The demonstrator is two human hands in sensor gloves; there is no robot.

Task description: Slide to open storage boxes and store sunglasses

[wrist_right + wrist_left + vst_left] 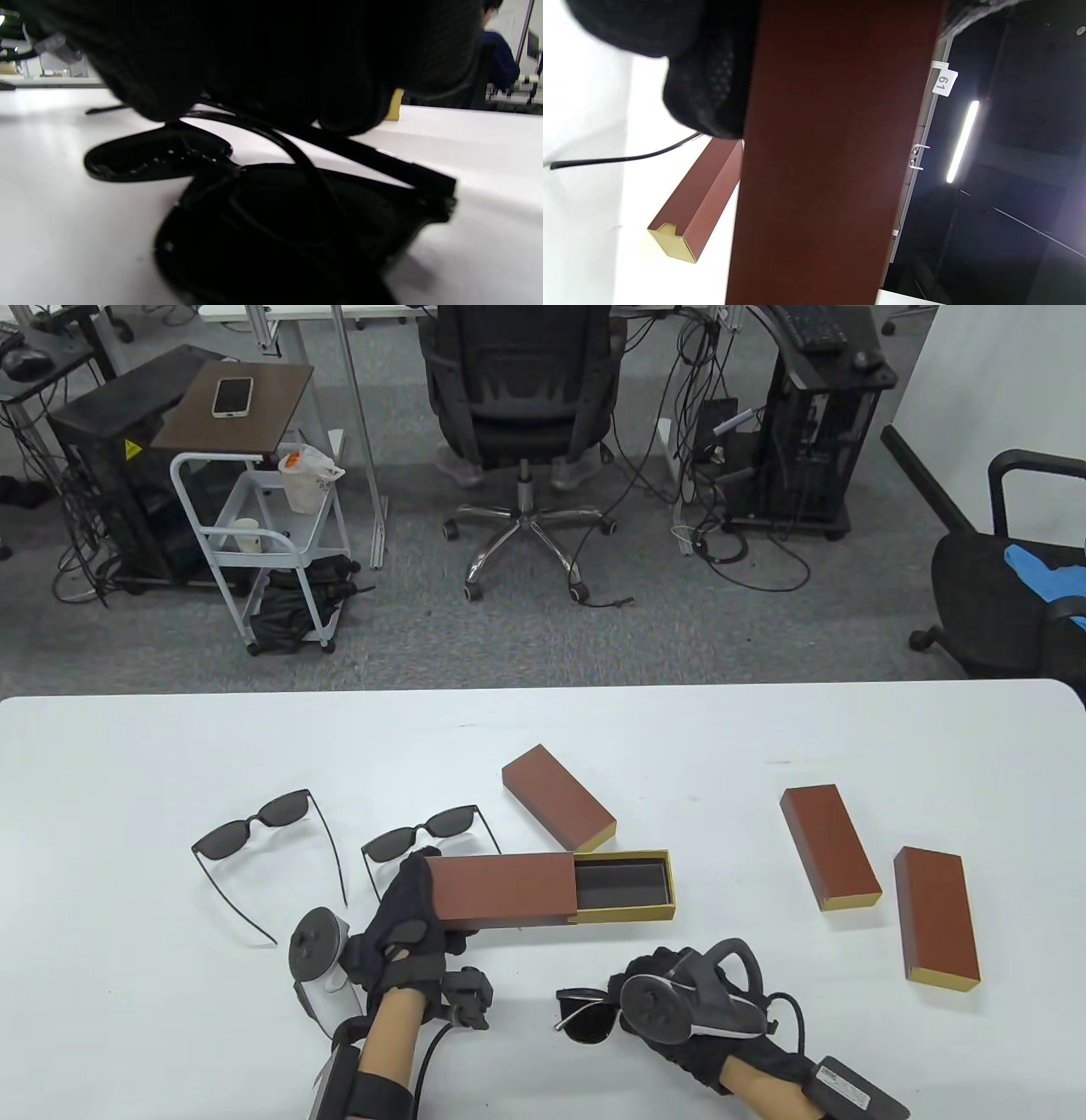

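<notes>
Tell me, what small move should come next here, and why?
Probably the right hand should lift the folded black sunglasses it grips and carry them to the exposed dark-lined tray. The left hand already holds the brown sliding storage box with its gold-edged drawer pulled partly out, and the tray looks empty.

Both hands wear black knit gloves with bare forearm skin showing behind the cuffs. The left hand (405, 918) carries a grey-and-white tracker (318, 976) and a black wrist strap. The right hand (679, 1018) has a dark grey, rounded tracker (679, 1005) with a loop; a thin black cable runs to a flat black box (853, 1090) on the forearm.
</notes>
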